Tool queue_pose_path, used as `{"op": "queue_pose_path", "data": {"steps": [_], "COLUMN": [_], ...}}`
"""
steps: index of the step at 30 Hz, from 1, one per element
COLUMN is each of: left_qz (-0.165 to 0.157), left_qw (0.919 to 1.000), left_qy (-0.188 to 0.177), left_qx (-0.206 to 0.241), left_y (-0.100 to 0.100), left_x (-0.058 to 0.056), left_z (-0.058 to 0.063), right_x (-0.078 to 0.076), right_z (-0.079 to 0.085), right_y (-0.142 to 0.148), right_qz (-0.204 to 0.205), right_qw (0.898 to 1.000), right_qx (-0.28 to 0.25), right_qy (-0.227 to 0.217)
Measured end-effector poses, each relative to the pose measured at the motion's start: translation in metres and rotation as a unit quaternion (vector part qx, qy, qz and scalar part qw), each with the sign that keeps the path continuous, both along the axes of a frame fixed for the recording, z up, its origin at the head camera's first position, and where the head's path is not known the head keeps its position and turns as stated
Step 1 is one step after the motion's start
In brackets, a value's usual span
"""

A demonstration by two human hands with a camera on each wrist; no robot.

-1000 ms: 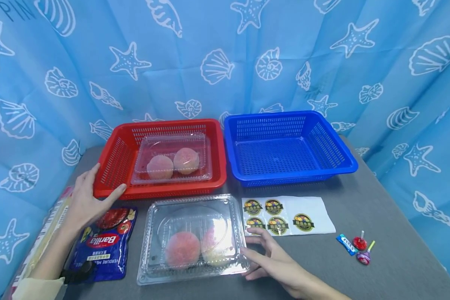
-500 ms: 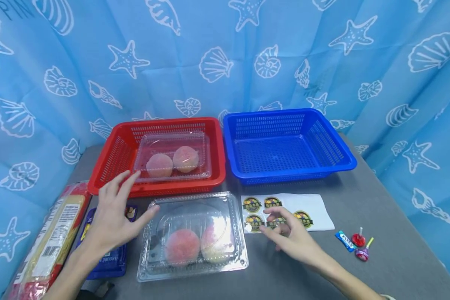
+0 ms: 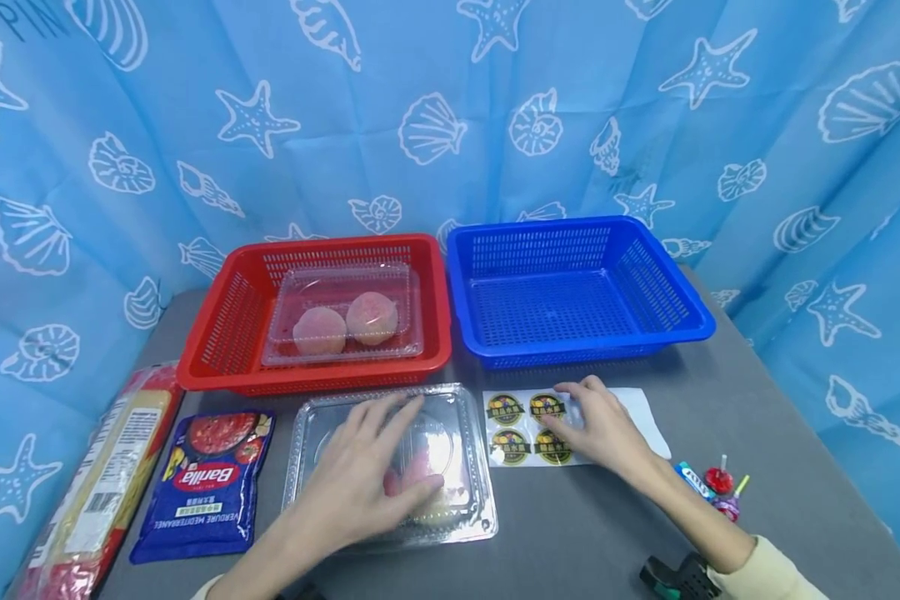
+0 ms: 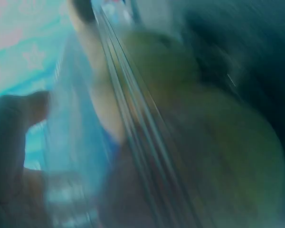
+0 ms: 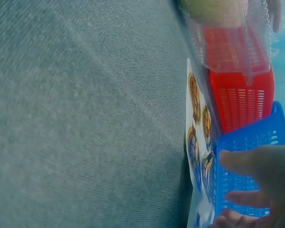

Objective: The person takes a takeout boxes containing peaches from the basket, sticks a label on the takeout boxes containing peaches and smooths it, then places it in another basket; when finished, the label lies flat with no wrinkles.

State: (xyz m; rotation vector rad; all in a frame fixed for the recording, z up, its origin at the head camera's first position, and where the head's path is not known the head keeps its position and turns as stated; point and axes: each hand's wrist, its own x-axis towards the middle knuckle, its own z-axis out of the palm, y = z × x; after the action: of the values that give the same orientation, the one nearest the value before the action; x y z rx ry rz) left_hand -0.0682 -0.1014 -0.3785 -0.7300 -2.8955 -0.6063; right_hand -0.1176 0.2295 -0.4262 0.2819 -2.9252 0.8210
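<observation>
A clear plastic clamshell box (image 3: 453,433) with peaches (image 3: 418,468) inside lies at the front middle in the head view. Over its lid my left hand (image 3: 360,479) hovers or rests, fingers and thumb spread; contact cannot be told, and the left wrist view is blurred. Beside the box lies a sticker sheet (image 3: 527,425) with round gold-and-black fruit labels. My right hand (image 3: 607,429) is over the sheet's right part, thumb and index finger apart. It hides the single sticker there. In the right wrist view the thumb (image 5: 237,161) is close to the sheet.
Behind stand a red basket (image 3: 217,333), holding another clear box (image 3: 345,287) of two peaches, and a blue basket (image 3: 555,317). At left lie a Barilla sauce pouch (image 3: 202,492) and a spaghetti pack (image 3: 112,475). Lollipops and a candy (image 3: 693,481) are at right.
My left hand has moved right, from the red basket's corner to over the box. My right hand has left the box's side and moved right, over the sticker sheet.
</observation>
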Motion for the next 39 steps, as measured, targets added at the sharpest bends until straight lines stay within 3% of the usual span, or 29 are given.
{"op": "queue_pose_path", "data": {"steps": [6, 11, 16, 21, 24, 27, 30, 34, 36, 39], "left_qz": [-0.037, -0.044, -0.028, -0.02, -0.035, -0.065, -0.085, -0.042, -0.006, 0.037], "left_qw": [0.9991, 0.9953, 0.9917, 0.9897, 0.9816, 0.9652, 0.9511, 0.9444, 0.948, 0.949], "left_qy": [0.013, 0.022, 0.018, -0.003, 0.054, 0.129, 0.193, 0.241, 0.227, 0.176], "left_qx": [-0.017, -0.084, -0.124, -0.142, -0.18, -0.218, -0.225, -0.22, -0.223, -0.259], "left_y": [0.043, 0.069, 0.079, 0.083, 0.094, 0.112, 0.133, 0.157, 0.166, 0.175], "left_x": [0.007, 0.003, -0.004, -0.003, 0.006, 0.021, 0.034, 0.04, 0.04, 0.038], "left_z": [0.008, 0.008, 0.004, 0.001, -0.003, -0.011, -0.026, -0.046, -0.054, -0.058], "right_x": [0.001, 0.001, 0.0, -0.001, -0.001, -0.002, -0.002, -0.003, -0.004, -0.005], "right_z": [-0.004, -0.006, -0.003, 0.002, 0.003, 0.003, 0.002, 0.003, 0.003, 0.004], "right_y": [0.007, 0.016, 0.023, 0.025, 0.025, 0.025, 0.025, 0.026, 0.026, 0.024], "right_qz": [0.003, 0.033, 0.076, 0.089, 0.085, 0.083, 0.081, 0.083, 0.083, 0.081], "right_qw": [0.999, 0.998, 0.994, 0.994, 0.994, 0.993, 0.993, 0.994, 0.993, 0.993], "right_qx": [0.049, 0.05, 0.044, 0.025, 0.02, 0.021, 0.023, 0.025, 0.027, 0.029], "right_qy": [-0.009, -0.036, -0.06, -0.066, -0.072, -0.077, -0.078, -0.074, -0.076, -0.085]}}
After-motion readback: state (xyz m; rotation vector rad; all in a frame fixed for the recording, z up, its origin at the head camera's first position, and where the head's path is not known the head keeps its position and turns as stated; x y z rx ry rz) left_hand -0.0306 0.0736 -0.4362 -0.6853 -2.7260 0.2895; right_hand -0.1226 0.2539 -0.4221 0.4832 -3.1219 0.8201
